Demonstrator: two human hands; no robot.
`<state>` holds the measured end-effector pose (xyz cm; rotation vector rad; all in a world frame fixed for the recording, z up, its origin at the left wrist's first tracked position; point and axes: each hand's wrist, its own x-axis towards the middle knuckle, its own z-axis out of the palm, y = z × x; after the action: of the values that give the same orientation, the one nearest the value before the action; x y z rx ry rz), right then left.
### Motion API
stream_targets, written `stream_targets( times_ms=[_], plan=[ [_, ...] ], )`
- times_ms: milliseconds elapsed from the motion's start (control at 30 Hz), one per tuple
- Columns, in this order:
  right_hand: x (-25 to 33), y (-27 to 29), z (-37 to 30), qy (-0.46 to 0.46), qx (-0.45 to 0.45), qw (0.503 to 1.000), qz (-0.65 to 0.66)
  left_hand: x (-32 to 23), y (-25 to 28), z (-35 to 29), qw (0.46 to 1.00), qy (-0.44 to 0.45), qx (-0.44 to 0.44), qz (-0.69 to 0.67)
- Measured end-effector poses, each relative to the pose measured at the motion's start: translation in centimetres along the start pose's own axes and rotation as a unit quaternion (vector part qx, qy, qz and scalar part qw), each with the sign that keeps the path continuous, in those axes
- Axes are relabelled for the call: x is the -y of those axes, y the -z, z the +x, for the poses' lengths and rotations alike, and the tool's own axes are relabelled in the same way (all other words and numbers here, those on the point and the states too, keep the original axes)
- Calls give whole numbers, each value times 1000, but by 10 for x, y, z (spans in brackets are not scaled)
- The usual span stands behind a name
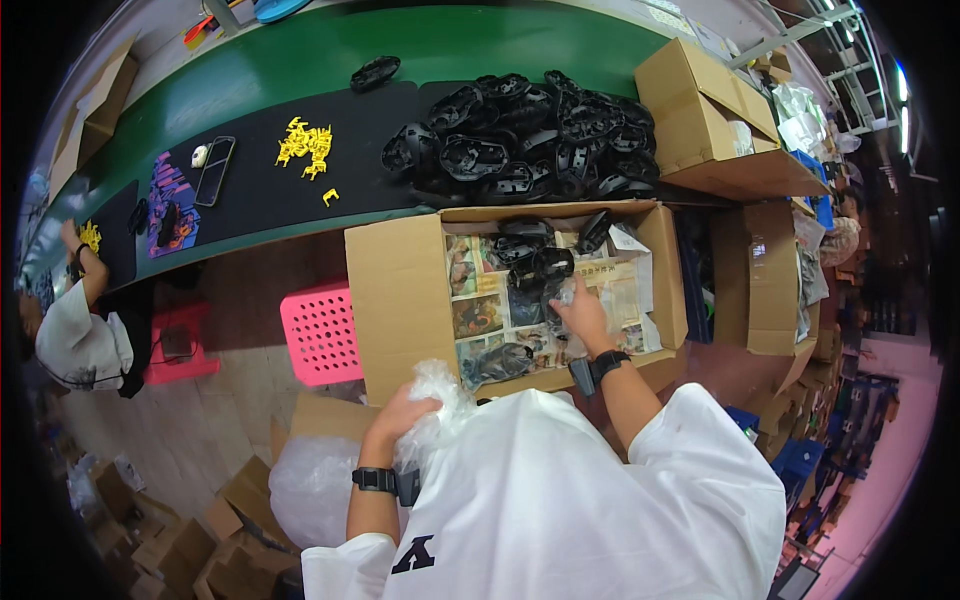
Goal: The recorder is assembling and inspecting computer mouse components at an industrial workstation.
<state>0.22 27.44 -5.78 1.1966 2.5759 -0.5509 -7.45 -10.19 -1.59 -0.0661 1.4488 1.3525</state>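
Note:
An open cardboard box (395, 300) lined with printed newspaper (480, 316) stands in front of me. Inside it are several black plastic shells (522, 238), some in clear plastic bags. My right hand (587, 318) reaches into the box, its fingers closed on a bagged black plastic shell (548, 275); the hand hides part of it. Close to my body, outside the box's near left corner, my left hand (402, 412) clutches a crumpled bunch of clear plastic bags (440, 400). Another bagged shell (498, 364) lies at the box's near left.
On the green bench (450, 45), a heap of black shells (530, 140) lies beyond the box. Yellow parts (304, 148) and a phone (215, 170) lie further left. A pink stool (320, 333) stands left of the box. Another person (85, 335) works at far left.

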Motion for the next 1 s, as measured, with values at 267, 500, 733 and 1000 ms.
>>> stream_targets(
  times_ms=[267, 500, 733, 1000],
  plan=[
    [14, 32, 17, 244, -115, 961, 67, -8, 4, 0, 1000, 17, 14, 1],
    [-9, -1, 25, 46, 18, 998, -35, -1, 4, 3, 1000, -13, 18, -12],
    [7, 0, 29, 165, 46, 985, -33, 6, 12, 4, 999, -13, 34, -5],
    [44, 56, -8, 271, -221, 901, 256, 7, 17, 7, 998, 4, 52, -43]
  ],
)
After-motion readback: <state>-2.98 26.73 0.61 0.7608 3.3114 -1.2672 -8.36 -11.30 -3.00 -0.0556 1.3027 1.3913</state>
